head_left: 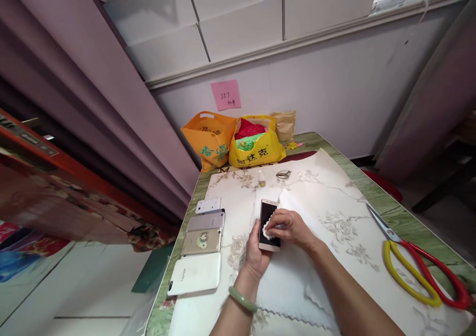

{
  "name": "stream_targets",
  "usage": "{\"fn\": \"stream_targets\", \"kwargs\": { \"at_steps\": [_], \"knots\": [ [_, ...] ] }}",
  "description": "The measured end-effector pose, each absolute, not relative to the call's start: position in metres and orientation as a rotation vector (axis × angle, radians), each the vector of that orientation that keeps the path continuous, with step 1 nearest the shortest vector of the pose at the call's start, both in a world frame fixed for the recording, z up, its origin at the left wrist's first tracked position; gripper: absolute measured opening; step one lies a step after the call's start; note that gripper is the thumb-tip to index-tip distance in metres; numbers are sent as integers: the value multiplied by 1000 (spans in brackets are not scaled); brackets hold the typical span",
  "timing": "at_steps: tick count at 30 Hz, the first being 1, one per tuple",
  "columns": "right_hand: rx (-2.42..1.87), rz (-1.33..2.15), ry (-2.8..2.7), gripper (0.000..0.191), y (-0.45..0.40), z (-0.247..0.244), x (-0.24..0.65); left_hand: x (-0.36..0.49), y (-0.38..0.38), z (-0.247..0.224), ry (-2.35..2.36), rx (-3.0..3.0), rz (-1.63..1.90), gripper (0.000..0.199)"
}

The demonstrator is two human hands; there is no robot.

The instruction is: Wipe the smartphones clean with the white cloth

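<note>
My left hand (257, 254) is wrapped round a gold-framed smartphone (268, 209), its dark screen facing up. Pinched in my right hand (288, 227) is a small white scallop-edged cloth (266, 231), pressed against that screen. Beneath both hands lies a larger white cloth (286, 296) with a zigzag edge. A small clear dropper bottle (262, 179) stands just beyond the phone, with a pair of folded glasses (283, 174) to its right. On the left, several phones lie face down in a column, among them a white one (197, 274) and a gold one (201, 241).
Large scissors (412, 256) with red and yellow handles lie at the right. An orange bag (210, 138), a yellow bag (256, 150) and a brown pouch (285, 125) stand at the table's back by the wall. Floral paper (342, 187) covers the green table (316, 140).
</note>
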State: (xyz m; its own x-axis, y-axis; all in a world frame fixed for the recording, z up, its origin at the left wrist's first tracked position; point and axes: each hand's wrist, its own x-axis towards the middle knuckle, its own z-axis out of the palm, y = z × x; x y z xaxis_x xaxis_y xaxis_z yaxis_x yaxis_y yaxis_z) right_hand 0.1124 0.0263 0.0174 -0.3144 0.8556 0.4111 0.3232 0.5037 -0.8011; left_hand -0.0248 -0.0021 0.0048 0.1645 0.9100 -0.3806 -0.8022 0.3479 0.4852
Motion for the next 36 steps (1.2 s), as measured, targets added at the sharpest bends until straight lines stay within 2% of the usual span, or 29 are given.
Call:
{"fn": "stream_targets", "kwargs": {
  "at_steps": [11,14,19,23,25,28,31,36],
  "knots": [
    [-1383,537,-1212,37,38,20,141,-25,-2,6,708,275,1172,39],
    [-1395,577,-1508,38,29,32,169,-26,-1,7,704,274,1164,40],
    [-1572,334,-1884,38,-40,42,193,-26,-3,6,679,277,1179,38],
    [-1614,413,-2208,47,-102,31,190,-24,-4,7,689,263,1226,36],
    [-1616,354,-2291,40,-119,24,188,-21,-2,7,712,229,1266,34],
    [-1659,324,-2311,19,-126,19,189,-19,-2,7,737,210,1283,33],
    [-1686,371,-2338,19,-130,23,194,-18,-7,8,745,208,1280,33],
    [-1697,473,-2357,9,-151,34,205,-17,-28,12,810,191,1252,32]
  ]
}}
